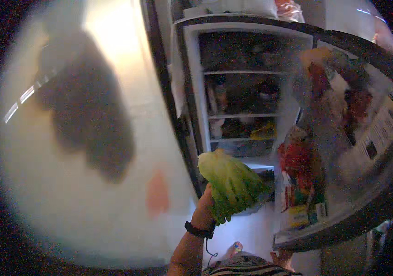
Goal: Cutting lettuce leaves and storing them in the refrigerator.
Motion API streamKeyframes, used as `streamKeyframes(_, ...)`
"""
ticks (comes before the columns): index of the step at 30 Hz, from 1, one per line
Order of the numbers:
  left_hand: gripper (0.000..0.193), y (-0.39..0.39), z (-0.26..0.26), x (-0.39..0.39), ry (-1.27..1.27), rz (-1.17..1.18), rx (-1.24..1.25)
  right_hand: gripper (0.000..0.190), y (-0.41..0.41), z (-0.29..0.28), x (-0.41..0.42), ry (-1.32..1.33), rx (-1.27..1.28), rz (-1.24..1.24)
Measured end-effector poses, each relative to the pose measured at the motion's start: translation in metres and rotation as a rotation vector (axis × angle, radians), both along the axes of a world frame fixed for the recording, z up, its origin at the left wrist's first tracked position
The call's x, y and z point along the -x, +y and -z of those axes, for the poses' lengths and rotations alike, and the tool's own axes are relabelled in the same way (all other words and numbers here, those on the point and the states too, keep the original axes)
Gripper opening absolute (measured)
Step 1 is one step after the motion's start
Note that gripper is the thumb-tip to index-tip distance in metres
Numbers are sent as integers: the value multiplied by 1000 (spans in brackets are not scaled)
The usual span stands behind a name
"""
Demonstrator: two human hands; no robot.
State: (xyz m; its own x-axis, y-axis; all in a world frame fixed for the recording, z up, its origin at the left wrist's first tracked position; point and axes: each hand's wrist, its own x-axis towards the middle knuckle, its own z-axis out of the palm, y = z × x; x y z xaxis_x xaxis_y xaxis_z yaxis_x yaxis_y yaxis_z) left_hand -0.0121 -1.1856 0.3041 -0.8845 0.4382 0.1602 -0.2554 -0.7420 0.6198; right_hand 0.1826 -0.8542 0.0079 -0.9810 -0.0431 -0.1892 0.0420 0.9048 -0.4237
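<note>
A head of green leafy vegetable, perhaps lettuce (234, 183), is in my left hand (205, 210), its pale base up and to the left, its leaves spreading down to the right. A dark band circles my left wrist. Beyond the leaves stands an open refrigerator (243, 116) with dim shelves. Its open door (348, 165) extends on the right, with red and yellow packages (298, 162) in its racks. I cannot make out my right hand; bare skin below the door looks like a foot, though this is unclear.
A large pale surface (113, 220) fills the left side, with a dark shadow and a blurred orange patch on it. A yellow item (263, 131) lies on a lower refrigerator shelf. White and red plastic-wrapped things (289, 10) sit on top. A foot (234, 249) shows on the light floor.
</note>
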Motion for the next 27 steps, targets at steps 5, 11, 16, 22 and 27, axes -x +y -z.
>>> streamKeyframes(5,49,9,11,10,-72,109,-144,44,37,37,-83,-280,540,750)
streamKeyframes(11,54,-23,-29,67,-30,201,-358,66,-37,-13,-68,85,-318,245)
streamKeyframes(16,54,-21,-69,122,30,205,-161,52,-62,-91,-15,235,-170,156)
streamKeyframes(22,54,-46,-105,163,116,201,-37,48,-119,-206,154,576,327,-19)
streamKeyframes(27,53,-48,-107,207,122,234,-8,54,-132,-259,271,692,686,-5)
